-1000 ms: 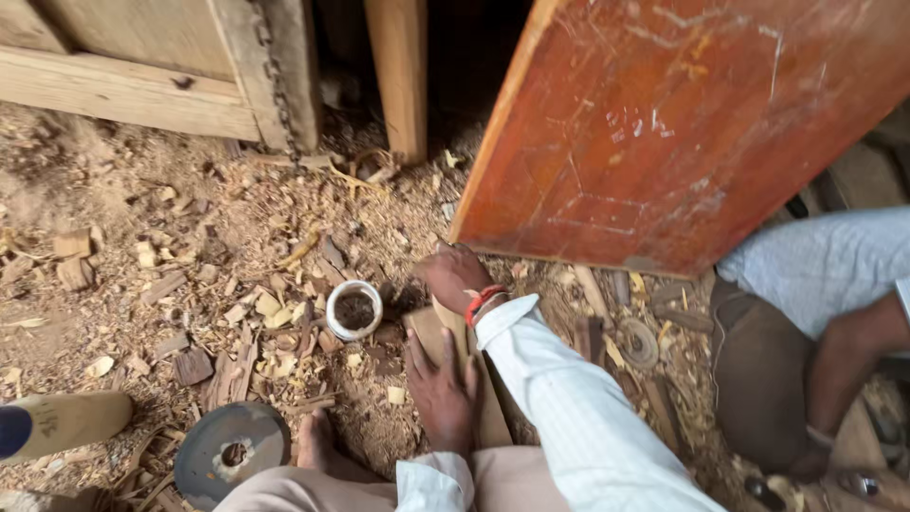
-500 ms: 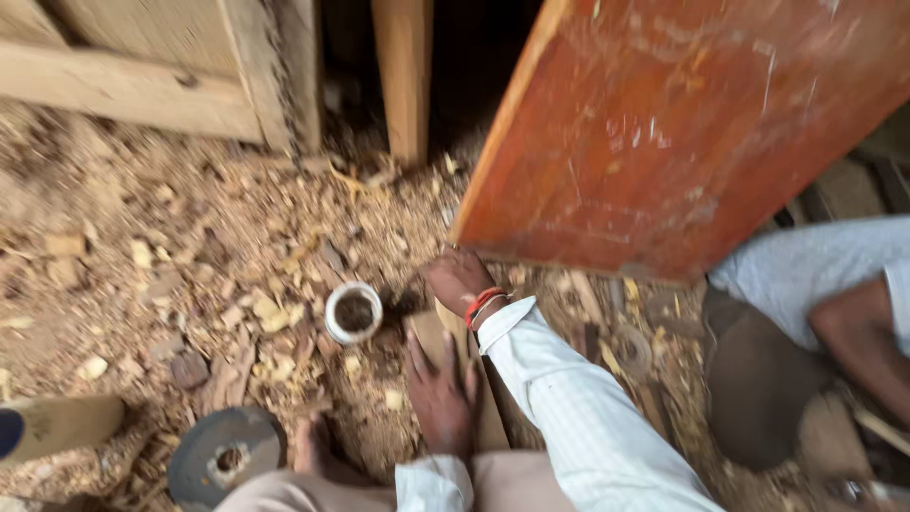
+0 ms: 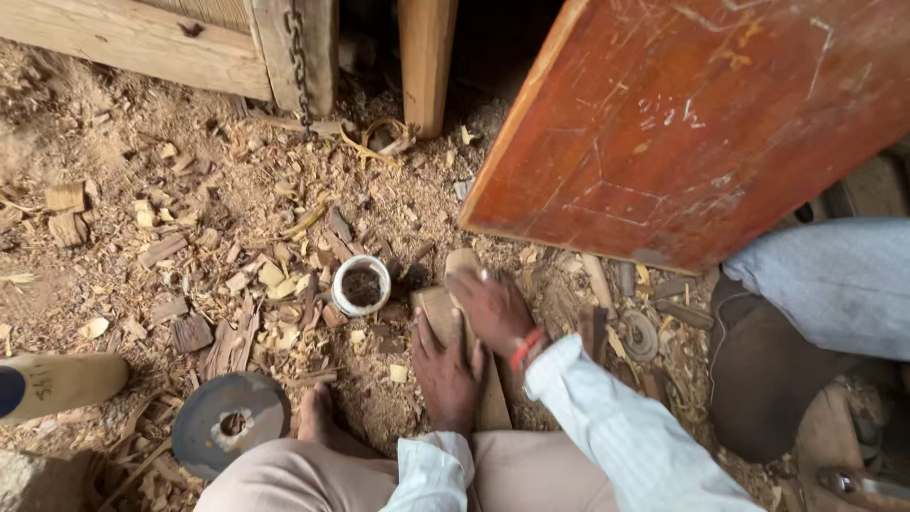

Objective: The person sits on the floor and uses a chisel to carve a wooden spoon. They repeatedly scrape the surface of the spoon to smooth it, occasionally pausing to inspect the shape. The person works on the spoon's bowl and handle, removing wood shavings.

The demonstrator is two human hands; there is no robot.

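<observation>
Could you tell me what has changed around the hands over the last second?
The right hand has slid a little forward along the wooden piece, towards the far end. The left hand stays pressed flat on it. The small white cup and grey disc lie where they were.

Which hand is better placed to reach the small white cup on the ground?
Left, likely. The left hand lies flat on the flat pale wooden piece, nearer the small white cup. The right hand is farther away.

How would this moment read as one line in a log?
left hand: flat on wooden piece | right hand: on its upper part | white cup: beside, left | ground: wood chips
</observation>
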